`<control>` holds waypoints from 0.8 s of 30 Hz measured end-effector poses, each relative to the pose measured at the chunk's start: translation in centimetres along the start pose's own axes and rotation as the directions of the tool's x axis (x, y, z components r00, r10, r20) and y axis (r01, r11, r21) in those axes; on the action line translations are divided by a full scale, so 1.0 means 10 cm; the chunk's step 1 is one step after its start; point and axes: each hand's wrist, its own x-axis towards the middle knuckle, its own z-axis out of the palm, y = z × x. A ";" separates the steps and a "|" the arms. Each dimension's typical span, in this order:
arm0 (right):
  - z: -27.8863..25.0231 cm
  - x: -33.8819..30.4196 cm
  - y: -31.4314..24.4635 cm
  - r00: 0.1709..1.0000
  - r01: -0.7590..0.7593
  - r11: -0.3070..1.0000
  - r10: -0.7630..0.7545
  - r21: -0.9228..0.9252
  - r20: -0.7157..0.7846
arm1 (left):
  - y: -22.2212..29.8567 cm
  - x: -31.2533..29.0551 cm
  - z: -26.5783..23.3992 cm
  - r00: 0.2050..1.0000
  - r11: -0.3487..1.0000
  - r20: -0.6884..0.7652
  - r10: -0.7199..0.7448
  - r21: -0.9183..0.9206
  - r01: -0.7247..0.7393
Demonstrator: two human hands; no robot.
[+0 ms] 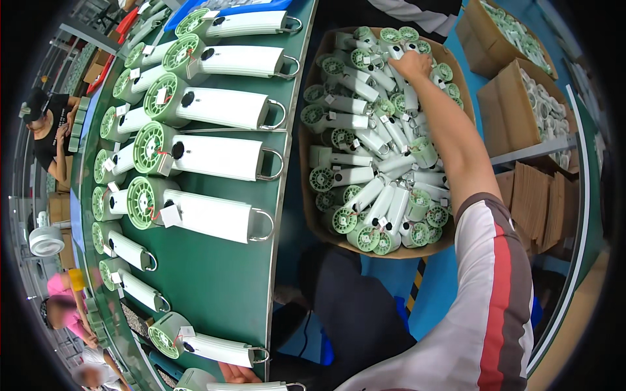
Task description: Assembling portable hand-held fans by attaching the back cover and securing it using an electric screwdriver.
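Observation:
Handheld fan bodies with white handles, pale green round housings and metal end loops lie all around. My right hand point(412, 65) reaches to the far part of a cardboard box point(306, 195), its fingers closed on a white handheld fan point(395, 51) among many piled there. At the bottom edge, my left hand point(238, 373) shows only its fingers, curled behind the handle of another handheld fan point(254, 386); the palm is hidden. Just beyond it, a handheld fan point(215, 345) lies on the green table point(215, 277). Two uneven rows of fans extend farther along the table.
More cardboard boxes point(499, 107) of parts stand at the right, above stacked flat cardboard point(531, 202). A blue tray point(244, 8) sits at the table's far end. Several people work at the left, one in a black shirt point(57, 124). A metal-edged table runs along the right.

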 end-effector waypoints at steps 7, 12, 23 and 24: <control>0.03 0.01 -0.13 0.997 0.071 0.997 -0.070 -0.032 0.044 | -0.03 -0.03 -0.03 1.000 1.000 0.005 0.004 -0.012 -0.004; 0.10 0.03 -0.10 0.988 0.150 0.986 -0.152 -0.075 -0.017 | -0.04 -0.02 -0.08 1.000 1.000 0.012 0.001 -0.020 -0.001; 0.09 -0.02 0.02 0.971 0.235 0.960 -0.225 -0.154 0.079 | 0.01 -0.09 -0.12 0.999 0.999 0.021 -0.027 -0.029 0.027; 0.10 -0.04 -0.04 0.969 0.239 0.963 -0.228 -0.126 0.099 | 0.06 -0.13 -0.14 1.000 0.999 0.009 -0.019 -0.027 0.019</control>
